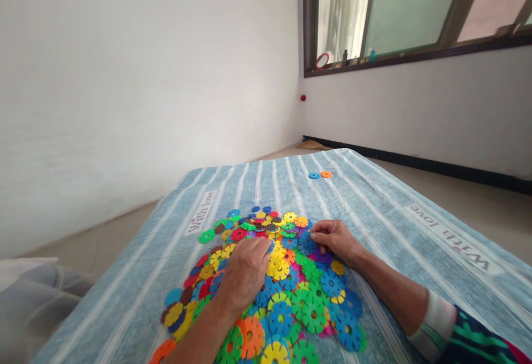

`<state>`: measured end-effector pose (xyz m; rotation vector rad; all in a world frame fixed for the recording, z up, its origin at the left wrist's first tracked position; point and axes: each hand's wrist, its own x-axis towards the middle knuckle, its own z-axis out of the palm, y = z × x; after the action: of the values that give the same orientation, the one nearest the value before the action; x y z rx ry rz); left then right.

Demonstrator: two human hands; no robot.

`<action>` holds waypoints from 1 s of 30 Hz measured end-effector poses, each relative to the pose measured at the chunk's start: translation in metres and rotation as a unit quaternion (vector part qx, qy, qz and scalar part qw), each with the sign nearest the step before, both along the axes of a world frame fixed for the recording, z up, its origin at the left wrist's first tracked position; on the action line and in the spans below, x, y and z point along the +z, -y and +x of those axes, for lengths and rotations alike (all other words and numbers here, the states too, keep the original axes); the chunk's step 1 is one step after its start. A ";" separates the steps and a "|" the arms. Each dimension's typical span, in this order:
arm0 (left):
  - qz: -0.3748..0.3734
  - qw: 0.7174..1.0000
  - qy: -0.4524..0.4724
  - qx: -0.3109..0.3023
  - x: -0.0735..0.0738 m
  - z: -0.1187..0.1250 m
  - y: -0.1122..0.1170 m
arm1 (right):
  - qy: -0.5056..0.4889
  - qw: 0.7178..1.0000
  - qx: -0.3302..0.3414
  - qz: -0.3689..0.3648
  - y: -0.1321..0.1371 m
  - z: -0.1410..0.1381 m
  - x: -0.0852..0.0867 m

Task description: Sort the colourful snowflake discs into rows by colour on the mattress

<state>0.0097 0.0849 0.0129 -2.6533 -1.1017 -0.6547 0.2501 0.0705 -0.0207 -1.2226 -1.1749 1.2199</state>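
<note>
A heap of colourful notched plastic building discs (313, 314) spreads over a striped cloth. My left hand (246, 268) is over the middle of the heap, its fingers closed around a blue disc (271, 246) that shows only at the fingertips. Yellow discs (277, 264) lie just to the right of it. At the heap's right edge, my right hand (336, 240) pinches the rim of another blue disc (306, 244). A purple disc (323, 257) lies beneath those fingers. My left hand and forearm hide part of the pile.
Two discs, one blue (314, 175) and one orange (326, 174), lie apart near the far end of the cloth-covered table (224, 181). White walls stand left and behind. A window sill (390, 60) holds a red-rimmed mirror (322, 61). Sheer whitish material (37, 303) is at lower left.
</note>
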 end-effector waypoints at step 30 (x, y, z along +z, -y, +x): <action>-0.445 0.816 0.362 0.072 0.030 0.021 0.034 | -0.073 0.994 0.082 0.026 0.030 -0.040 0.027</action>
<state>0.0309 0.0512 0.0431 -3.0060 -2.2598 -1.4967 0.2102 0.0408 0.0065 -0.9960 -1.2093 1.3677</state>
